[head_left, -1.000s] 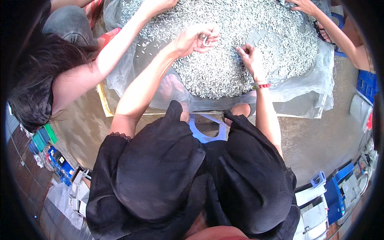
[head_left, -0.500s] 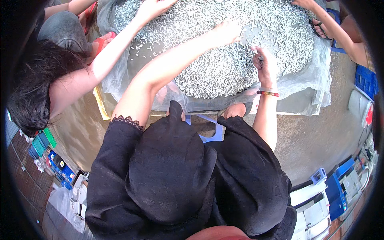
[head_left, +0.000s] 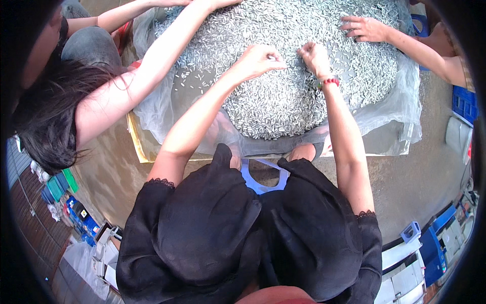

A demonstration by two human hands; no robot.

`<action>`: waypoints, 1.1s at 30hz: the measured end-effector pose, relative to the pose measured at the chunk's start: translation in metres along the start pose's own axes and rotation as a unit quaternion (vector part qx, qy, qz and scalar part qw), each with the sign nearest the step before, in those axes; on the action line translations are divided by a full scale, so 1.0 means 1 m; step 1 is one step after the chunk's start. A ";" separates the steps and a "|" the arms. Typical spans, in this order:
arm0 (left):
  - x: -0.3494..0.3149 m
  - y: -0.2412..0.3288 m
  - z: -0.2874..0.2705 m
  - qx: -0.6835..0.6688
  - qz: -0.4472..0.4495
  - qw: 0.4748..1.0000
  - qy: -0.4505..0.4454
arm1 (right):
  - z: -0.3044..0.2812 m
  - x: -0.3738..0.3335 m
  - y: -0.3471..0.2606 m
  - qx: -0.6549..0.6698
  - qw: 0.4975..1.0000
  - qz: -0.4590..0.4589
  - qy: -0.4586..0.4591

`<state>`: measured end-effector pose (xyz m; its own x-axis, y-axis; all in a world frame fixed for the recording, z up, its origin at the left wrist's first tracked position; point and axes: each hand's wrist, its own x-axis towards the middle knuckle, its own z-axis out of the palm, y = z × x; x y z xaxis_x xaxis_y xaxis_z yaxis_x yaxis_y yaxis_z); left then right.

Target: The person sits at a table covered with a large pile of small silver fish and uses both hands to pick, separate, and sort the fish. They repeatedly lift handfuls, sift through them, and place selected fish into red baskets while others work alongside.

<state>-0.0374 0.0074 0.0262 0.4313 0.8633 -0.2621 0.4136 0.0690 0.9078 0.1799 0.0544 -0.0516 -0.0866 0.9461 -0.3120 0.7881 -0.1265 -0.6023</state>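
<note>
A wide heap of small, slender silvery-white pieces with dark streaks (head_left: 273, 106) lies before me; their exact kind is too small to tell. My left hand (head_left: 257, 61) is just over the middle of the heap, its fingers curled in toward the thumb. Close to its right, my right hand (head_left: 316, 59), with a red beaded bracelet (head_left: 331, 81) at the wrist, has its fingertips drawn together at the pieces. Whatever lies inside either hand is hidden. The two hands are apart from each other.
Sheer white netting (head_left: 374, 121) lies under the heap on a low flat surface. At the left, a person's arm (head_left: 167, 50) reaches across the heap; from the right comes another person's spread hand (head_left: 365, 29). A blue plastic stool (head_left: 263, 185) shows between my knees. Blue crates (head_left: 463, 104) stand far right.
My left hand has drawn back leftward and nearer. The right one has moved left and farther away, closer to the left. The right-hand person's hand has come farther over the heap.
</note>
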 end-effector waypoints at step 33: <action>0.003 0.064 -0.006 -0.324 0.052 0.937 -0.120 | -0.031 -0.113 -0.038 0.885 0.439 0.104 -0.119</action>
<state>-0.0140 0.0175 0.0856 0.6422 0.7503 -0.1570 -0.1805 0.3471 0.9203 0.1787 -0.0385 0.0294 -0.3521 0.8278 -0.4369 -0.8941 -0.4355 -0.1047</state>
